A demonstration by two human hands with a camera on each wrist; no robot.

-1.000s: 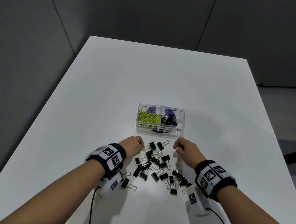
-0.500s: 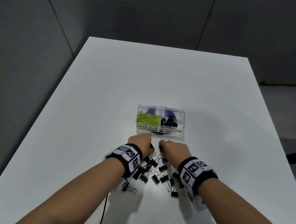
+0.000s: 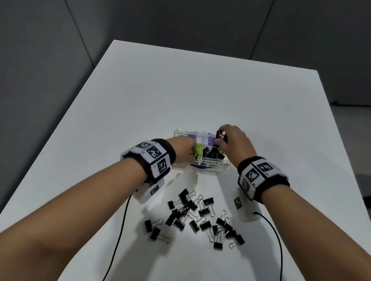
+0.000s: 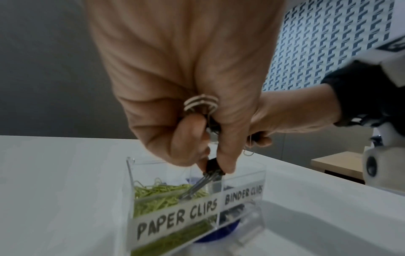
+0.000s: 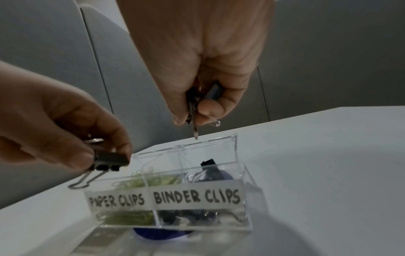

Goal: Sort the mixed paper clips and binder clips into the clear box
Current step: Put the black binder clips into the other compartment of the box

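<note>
The clear box stands mid-table with two labelled compartments. Green paper clips fill the left one and black binder clips lie in the right one. My left hand hovers over the box's left half and pinches a stack of black binder clips, wire handles pointing down above the paper clips. My right hand is above the back of the binder-clip side and grips binder clips. A loose pile of binder clips lies nearer me.
The white table has edges close on the left and right. Two black cables run from my wrists towards me. A blue disc sits under the box. Two stray binder clips lie left of the pile.
Both hands have left the pile with binder clips in their fingers. They have moved forward to above the box, and the pile is smaller.
</note>
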